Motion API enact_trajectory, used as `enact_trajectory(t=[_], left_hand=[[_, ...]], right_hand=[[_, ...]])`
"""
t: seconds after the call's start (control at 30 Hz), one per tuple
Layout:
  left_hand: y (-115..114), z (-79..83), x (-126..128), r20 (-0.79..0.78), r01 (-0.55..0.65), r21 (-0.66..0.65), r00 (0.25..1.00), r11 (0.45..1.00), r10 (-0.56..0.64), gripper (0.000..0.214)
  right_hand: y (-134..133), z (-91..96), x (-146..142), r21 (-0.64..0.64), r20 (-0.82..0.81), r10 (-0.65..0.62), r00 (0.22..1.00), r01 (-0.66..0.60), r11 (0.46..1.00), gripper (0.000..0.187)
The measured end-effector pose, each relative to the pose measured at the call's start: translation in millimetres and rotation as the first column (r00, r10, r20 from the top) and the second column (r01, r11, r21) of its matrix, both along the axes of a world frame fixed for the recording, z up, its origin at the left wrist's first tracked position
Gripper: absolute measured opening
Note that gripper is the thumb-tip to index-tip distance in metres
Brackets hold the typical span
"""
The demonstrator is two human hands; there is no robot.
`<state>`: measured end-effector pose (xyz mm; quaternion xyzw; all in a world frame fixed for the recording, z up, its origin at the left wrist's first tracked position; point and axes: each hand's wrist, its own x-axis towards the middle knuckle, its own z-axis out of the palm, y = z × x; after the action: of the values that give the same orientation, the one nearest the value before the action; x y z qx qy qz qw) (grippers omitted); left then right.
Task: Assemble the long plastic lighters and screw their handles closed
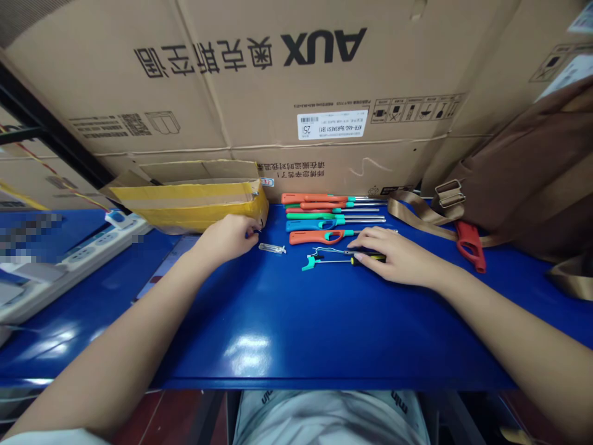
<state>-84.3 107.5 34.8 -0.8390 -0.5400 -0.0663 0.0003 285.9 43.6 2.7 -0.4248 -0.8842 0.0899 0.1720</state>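
My left hand (233, 240) is closed in a pinch beside the yellow-taped cardboard box (185, 207); a small dark piece shows at its fingertips, too small to name. Just right of it lies a small clear plastic piece (272, 248), perhaps a lighter's fuel tank. My right hand (393, 256) lies low over the table, its thumb and fingers around a screwdriver (340, 261) with a black and yellow handle. Near the screwdriver's tip are a teal trigger-like piece (307, 264) and a thin pale wire (327, 250). An orange stick lighter (310, 237) lies just behind.
Several stick lighters, among them a blue one (306, 225) and a green one (308, 216), lie in a row. A red lighter shell (470, 247) rests by a brown bag (523, 167) with a strap. A power strip (102, 241) runs along the left; a large carton (259, 93) stands behind.
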Motion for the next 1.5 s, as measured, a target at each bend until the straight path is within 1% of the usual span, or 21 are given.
enact_trajectory(t=[0.13,0.27,0.4,0.6,0.83,1.0,1.13,1.23,1.27,1.3,1.33,1.37,1.4,1.43,1.47,1.5], left_hand=[[-1.3,-4.1,2.6,-0.085,-0.088,0.024,0.992,0.996,0.09,0.033],[-5.4,-2.4,7.9,-0.16,-0.15,0.046,0.975,0.988,0.156,0.035],[-7.0,0.4,10.7,-0.197,-0.179,0.042,0.963,0.983,0.184,0.034],[-5.3,2.1,7.3,-0.188,-0.201,0.013,0.962,0.979,0.2,0.027],[-3.9,2.5,4.6,-0.128,-0.181,-0.038,0.976,0.983,0.174,0.021],[-2.9,-0.4,7.0,-0.039,-0.095,-0.104,0.995,0.99,0.092,0.019],[-4.5,-1.1,8.9,0.02,-0.047,-0.108,0.999,0.993,0.05,0.018],[-7.8,1.2,11.3,0.049,-0.054,-0.078,0.997,0.996,0.058,0.021],[-9.5,2.2,12.9,0.062,-0.054,-0.062,0.996,0.997,0.058,0.022],[-11.7,3.1,15.0,0.076,-0.045,-0.045,0.996,0.998,0.048,0.023],[-14.3,3.7,17.8,0.1,-0.021,-0.022,0.995,1.0,0.023,0.023],[-17.6,4.1,21.2,0.12,0.025,-0.002,0.992,1.0,-0.024,0.023],[-21.3,4.2,25.2,0.132,0.091,0.014,0.987,0.996,-0.092,0.023],[-25.7,4.0,29.7,0.137,0.171,0.017,0.976,0.985,-0.171,0.025],[-30.5,3.5,34.6,0.136,0.236,0.016,0.962,0.972,-0.236,0.027],[-35.6,2.8,39.6,0.135,0.288,0.012,0.948,0.957,-0.287,0.029]], right_hand=[[-1.2,-0.2,-1.7,-0.027,-0.005,0.03,1.0,-0.03,0.999,0.031],[-2.5,2.8,-2.7,-0.044,0.02,0.043,0.999,-0.042,0.998,0.031],[-3.3,5.0,-2.3,-0.055,0.032,0.044,0.999,-0.042,0.998,0.032],[-2.7,3.6,-1.9,-0.058,0.028,0.054,0.998,-0.052,0.997,0.031],[-2.6,3.2,-1.5,-0.046,0.006,0.067,0.998,-0.066,0.997,0.029],[-6.0,2.8,-5.2,-0.052,-0.024,0.096,0.995,-0.097,0.994,0.029],[-7.4,4.0,-5.7,-0.031,-0.026,0.104,0.994,-0.105,0.994,0.029],[-4.6,9.0,-0.4,0.028,0.009,0.058,0.998,-0.059,0.998,0.031],[-3.3,11.7,2.6,0.062,0.034,0.012,0.999,-0.015,0.998,0.031],[-2.1,15.0,6.1,0.104,0.064,-0.064,0.996,0.057,0.993,0.031],[-1.2,18.7,10.0,0.142,0.114,-0.175,0.978,0.158,0.977,0.031],[-0.6,22.6,14.3,0.168,0.183,-0.318,0.93,0.289,0.942,0.031],[-0.4,26.8,19.1,0.186,0.253,-0.468,0.847,0.432,0.883,0.032],[-0.3,30.8,24.4,0.187,0.321,-0.592,0.739,0.563,0.805,0.035],[-0.1,34.5,30.5,0.18,0.379,-0.684,0.624,0.675,0.715,0.039],[0.4,37.6,37.6,0.165,0.425,-0.742,0.519,0.761,0.627,0.044]])
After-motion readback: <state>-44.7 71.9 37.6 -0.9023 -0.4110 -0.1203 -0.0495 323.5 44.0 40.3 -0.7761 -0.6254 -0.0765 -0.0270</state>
